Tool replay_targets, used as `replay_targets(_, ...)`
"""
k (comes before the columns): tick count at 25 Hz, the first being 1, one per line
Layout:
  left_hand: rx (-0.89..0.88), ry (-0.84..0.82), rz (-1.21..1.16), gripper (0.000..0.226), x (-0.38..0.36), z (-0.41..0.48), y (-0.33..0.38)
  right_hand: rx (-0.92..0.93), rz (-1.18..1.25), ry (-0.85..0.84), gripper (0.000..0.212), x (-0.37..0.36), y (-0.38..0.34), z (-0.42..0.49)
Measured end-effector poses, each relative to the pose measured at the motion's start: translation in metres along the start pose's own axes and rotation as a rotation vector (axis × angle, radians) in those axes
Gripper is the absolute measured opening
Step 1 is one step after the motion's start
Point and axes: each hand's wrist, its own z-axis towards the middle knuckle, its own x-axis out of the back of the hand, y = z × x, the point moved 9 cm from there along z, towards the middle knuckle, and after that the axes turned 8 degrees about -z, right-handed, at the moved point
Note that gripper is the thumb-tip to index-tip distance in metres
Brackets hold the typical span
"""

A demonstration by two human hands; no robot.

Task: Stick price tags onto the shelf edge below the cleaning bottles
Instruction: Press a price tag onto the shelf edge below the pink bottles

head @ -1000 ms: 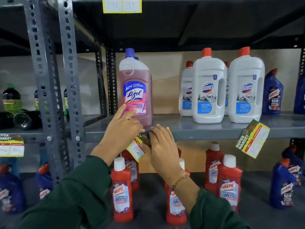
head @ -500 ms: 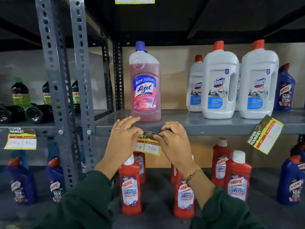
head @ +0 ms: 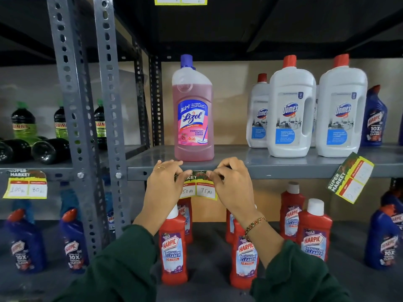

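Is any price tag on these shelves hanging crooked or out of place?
Yes. The price tag at the right, below the white Domex bottles, hangs tilted off the shelf edge. The tag on the left rack sits fairly level. Two dark bottles there lie on their sides.

The price tag (head: 199, 187) hangs on the shelf edge (head: 283, 172) below the Lizol bottle (head: 193, 110).

Yellow price tag (head: 204, 189) hangs level on grey shelf edge (head: 283, 172) below pink bottle (head: 193, 118).
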Motion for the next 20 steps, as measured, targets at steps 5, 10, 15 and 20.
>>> replay_targets(5, 0.054, 0.054, 0.023, 0.025, -0.004, 0.001, -0.003, -0.026, -0.023, 0.007, 0.02, -0.004, 0.0, 0.005)
replay_targets(10, 0.125, 0.124, -0.045, 0.026, 0.0, -0.002, -0.008, -0.083, 0.012, 0.051, 0.034, 0.002, 0.002, 0.005)
replay_targets(15, -0.011, 0.114, 0.064, 0.016, -0.001, 0.003, -0.003, -0.031, -0.189, 0.049, 0.042, -0.001, -0.004, 0.012)
replay_targets(20, -0.045, 0.116, 0.029, 0.013, -0.001, 0.002, -0.004, 0.005, -0.157, -0.038, 0.039, -0.002, -0.004, 0.013)
